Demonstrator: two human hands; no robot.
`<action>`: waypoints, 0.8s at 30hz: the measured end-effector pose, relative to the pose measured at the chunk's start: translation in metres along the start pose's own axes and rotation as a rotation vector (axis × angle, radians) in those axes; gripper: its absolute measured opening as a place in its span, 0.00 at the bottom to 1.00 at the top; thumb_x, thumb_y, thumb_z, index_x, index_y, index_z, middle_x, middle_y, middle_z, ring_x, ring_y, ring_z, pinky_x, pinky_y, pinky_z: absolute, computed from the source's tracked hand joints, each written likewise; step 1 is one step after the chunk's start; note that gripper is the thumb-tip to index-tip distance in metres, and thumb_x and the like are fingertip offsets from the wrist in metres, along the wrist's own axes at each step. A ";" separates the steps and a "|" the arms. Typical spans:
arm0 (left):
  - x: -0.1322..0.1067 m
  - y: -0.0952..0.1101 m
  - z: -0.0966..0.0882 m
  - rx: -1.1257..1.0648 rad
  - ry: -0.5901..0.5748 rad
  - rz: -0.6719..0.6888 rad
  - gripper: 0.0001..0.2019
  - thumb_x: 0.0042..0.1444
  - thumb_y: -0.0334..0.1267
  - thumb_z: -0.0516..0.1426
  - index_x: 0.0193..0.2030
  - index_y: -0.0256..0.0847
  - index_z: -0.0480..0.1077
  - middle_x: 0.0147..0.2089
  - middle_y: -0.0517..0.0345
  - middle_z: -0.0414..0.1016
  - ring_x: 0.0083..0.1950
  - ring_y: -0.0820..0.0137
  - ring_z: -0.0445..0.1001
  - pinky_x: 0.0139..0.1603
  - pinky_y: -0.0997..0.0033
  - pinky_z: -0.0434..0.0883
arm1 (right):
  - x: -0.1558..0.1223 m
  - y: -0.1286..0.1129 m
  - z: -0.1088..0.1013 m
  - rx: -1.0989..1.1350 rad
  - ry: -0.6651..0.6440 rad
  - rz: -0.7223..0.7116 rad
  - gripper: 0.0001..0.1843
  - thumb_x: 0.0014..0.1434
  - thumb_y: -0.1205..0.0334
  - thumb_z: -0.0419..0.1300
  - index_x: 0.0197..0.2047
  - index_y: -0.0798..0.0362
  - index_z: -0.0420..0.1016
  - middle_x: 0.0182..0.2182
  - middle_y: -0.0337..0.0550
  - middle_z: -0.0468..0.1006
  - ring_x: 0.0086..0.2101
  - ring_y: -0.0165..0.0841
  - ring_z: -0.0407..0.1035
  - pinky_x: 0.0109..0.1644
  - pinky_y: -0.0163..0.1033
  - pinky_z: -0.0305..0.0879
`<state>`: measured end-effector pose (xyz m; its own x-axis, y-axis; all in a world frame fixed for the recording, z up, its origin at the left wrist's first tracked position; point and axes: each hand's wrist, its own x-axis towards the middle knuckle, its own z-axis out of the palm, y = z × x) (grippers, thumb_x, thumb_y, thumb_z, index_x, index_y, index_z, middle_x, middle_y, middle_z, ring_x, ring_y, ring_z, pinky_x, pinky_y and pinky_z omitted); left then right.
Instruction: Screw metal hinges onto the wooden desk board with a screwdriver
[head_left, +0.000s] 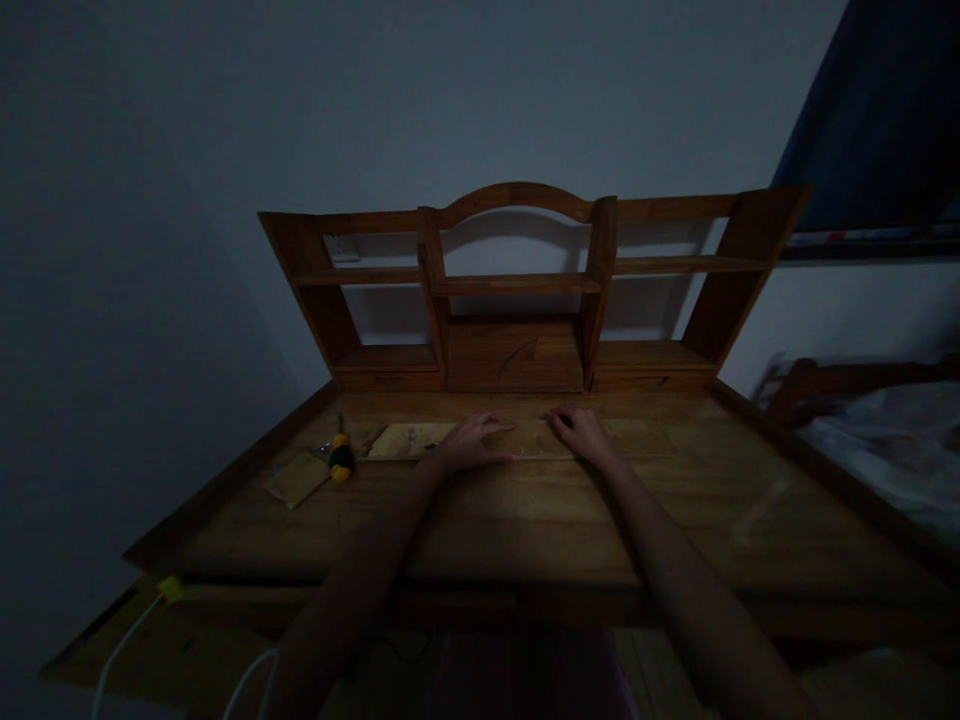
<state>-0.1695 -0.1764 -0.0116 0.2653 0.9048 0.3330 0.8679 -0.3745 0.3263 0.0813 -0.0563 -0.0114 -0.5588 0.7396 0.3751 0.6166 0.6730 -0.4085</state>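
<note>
A long, thin wooden board [637,437] lies flat across the desk, a paler worn patch [397,438] showing near its left end. My left hand [471,442] rests at the board's middle, thumb and fingers apart along its near and far sides. To the right, my right hand [585,434] is over the board with its fingers curled together; whatever is between the fingertips is too dark and small to make out. Left of the board lies a screwdriver [341,460] with a yellow and black handle, its shaft pointing away from me.
A brown piece of paper or card [298,478] and a small metal item [321,447] lie beside the screwdriver. Wooden shelves [517,285] rise at the desk's back. A white cable with a yellow end [171,590] is at the lower left. Plastic-covered items [892,440] sit right.
</note>
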 end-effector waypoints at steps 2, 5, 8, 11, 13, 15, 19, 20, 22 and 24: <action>0.001 -0.001 0.001 -0.001 0.003 -0.008 0.34 0.53 0.62 0.62 0.64 0.52 0.68 0.62 0.52 0.68 0.62 0.60 0.68 0.66 0.61 0.64 | 0.000 0.000 0.000 0.002 0.002 -0.003 0.19 0.68 0.55 0.51 0.47 0.52 0.82 0.43 0.49 0.83 0.44 0.38 0.76 0.46 0.36 0.65; 0.001 -0.002 0.001 0.000 0.004 -0.012 0.35 0.52 0.63 0.62 0.64 0.51 0.69 0.62 0.52 0.68 0.62 0.60 0.68 0.66 0.61 0.64 | 0.000 -0.001 -0.001 0.001 0.006 -0.010 0.19 0.68 0.55 0.51 0.47 0.52 0.81 0.44 0.48 0.83 0.44 0.38 0.76 0.47 0.36 0.65; 0.001 -0.001 0.001 0.000 -0.001 -0.015 0.35 0.53 0.62 0.62 0.64 0.51 0.68 0.62 0.52 0.68 0.62 0.60 0.69 0.66 0.62 0.64 | 0.000 -0.001 -0.001 -0.007 0.013 -0.004 0.18 0.68 0.56 0.52 0.46 0.51 0.82 0.43 0.49 0.83 0.44 0.38 0.76 0.46 0.36 0.65; 0.000 0.000 0.000 0.011 -0.002 -0.021 0.35 0.53 0.63 0.61 0.64 0.51 0.68 0.62 0.52 0.68 0.62 0.60 0.68 0.66 0.61 0.64 | -0.001 -0.001 -0.001 -0.016 0.013 0.003 0.17 0.68 0.56 0.52 0.46 0.50 0.82 0.41 0.48 0.84 0.43 0.39 0.76 0.45 0.36 0.66; 0.000 0.000 0.000 0.011 -0.005 -0.023 0.35 0.53 0.63 0.61 0.65 0.51 0.67 0.62 0.52 0.68 0.63 0.60 0.68 0.66 0.61 0.63 | -0.001 0.000 0.000 -0.018 0.008 0.000 0.17 0.68 0.56 0.52 0.47 0.50 0.82 0.41 0.48 0.84 0.43 0.39 0.76 0.45 0.36 0.66; 0.001 -0.001 0.001 0.002 -0.007 -0.024 0.34 0.53 0.63 0.60 0.64 0.51 0.68 0.62 0.52 0.69 0.62 0.61 0.68 0.66 0.62 0.63 | 0.000 0.001 0.001 -0.019 0.002 -0.006 0.17 0.68 0.57 0.52 0.48 0.50 0.82 0.42 0.48 0.84 0.43 0.39 0.76 0.46 0.36 0.66; 0.003 -0.002 0.003 -0.017 0.000 -0.037 0.32 0.54 0.63 0.60 0.62 0.50 0.70 0.61 0.53 0.69 0.62 0.62 0.69 0.66 0.63 0.63 | 0.001 0.002 0.003 -0.025 -0.004 -0.011 0.18 0.68 0.57 0.51 0.49 0.52 0.81 0.44 0.49 0.83 0.44 0.38 0.76 0.47 0.36 0.65; 0.003 -0.002 0.003 -0.018 0.001 -0.046 0.33 0.54 0.63 0.60 0.62 0.50 0.70 0.62 0.53 0.69 0.62 0.62 0.69 0.66 0.63 0.63 | 0.002 0.003 0.003 -0.025 -0.005 -0.012 0.18 0.68 0.57 0.51 0.49 0.52 0.81 0.44 0.49 0.83 0.45 0.38 0.76 0.48 0.36 0.65; 0.003 -0.001 0.003 -0.016 0.006 -0.060 0.33 0.53 0.63 0.61 0.62 0.50 0.70 0.62 0.53 0.70 0.62 0.62 0.69 0.67 0.63 0.63 | 0.002 0.003 0.003 -0.026 -0.005 -0.013 0.18 0.68 0.56 0.51 0.48 0.52 0.81 0.45 0.49 0.83 0.45 0.38 0.76 0.48 0.36 0.65; 0.003 0.000 0.003 -0.013 0.012 -0.066 0.33 0.53 0.63 0.61 0.62 0.50 0.70 0.61 0.53 0.70 0.62 0.62 0.69 0.66 0.63 0.63 | 0.001 0.003 0.003 -0.027 -0.002 -0.012 0.18 0.68 0.55 0.51 0.48 0.52 0.82 0.44 0.50 0.83 0.45 0.38 0.76 0.48 0.35 0.66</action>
<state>-0.1678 -0.1732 -0.0133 0.2031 0.9251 0.3208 0.8776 -0.3173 0.3594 0.0807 -0.0538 -0.0143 -0.5672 0.7316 0.3782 0.6245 0.6814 -0.3816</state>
